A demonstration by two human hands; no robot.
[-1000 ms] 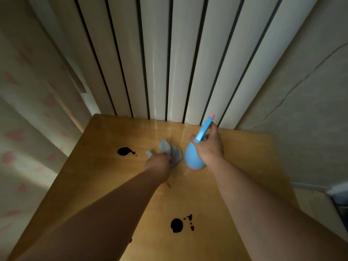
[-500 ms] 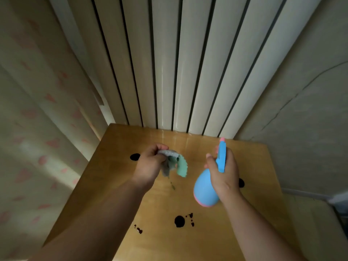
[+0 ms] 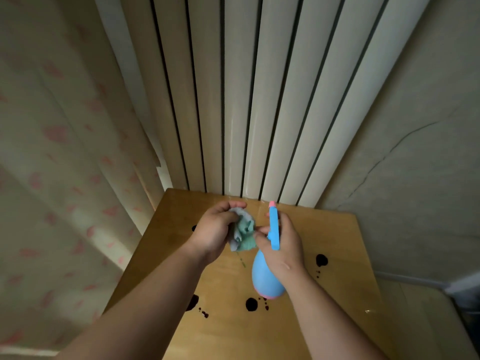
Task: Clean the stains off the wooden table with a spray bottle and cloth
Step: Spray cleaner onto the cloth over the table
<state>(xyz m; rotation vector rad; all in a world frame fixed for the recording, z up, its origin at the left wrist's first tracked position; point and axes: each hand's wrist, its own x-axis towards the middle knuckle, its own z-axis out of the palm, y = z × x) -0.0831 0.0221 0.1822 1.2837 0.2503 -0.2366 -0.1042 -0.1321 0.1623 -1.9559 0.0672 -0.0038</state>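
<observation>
My left hand [image 3: 215,231] grips a crumpled grey and green cloth [image 3: 242,233], held up above the wooden table [image 3: 345,320]. My right hand [image 3: 281,249] grips a blue spray bottle [image 3: 267,278] with a pink tip, lifted off the table with its nozzle pointing away from me, right beside the cloth. Dark stains lie on the table: one at the right [image 3: 321,260], one in the middle near me [image 3: 251,304], one by my left forearm [image 3: 193,302], and one at the far left [image 3: 193,228], partly hidden by my left hand.
A white ribbed radiator [image 3: 249,107] stands against the table's far edge. A patterned curtain [image 3: 59,178] hangs to the left. A cracked wall [image 3: 405,157] is on the right, with floor [image 3: 426,318] beyond the table's right edge.
Both hands lifted the cloth and the bottle off the table and brought them close together. The view tilted up toward the radiator.
</observation>
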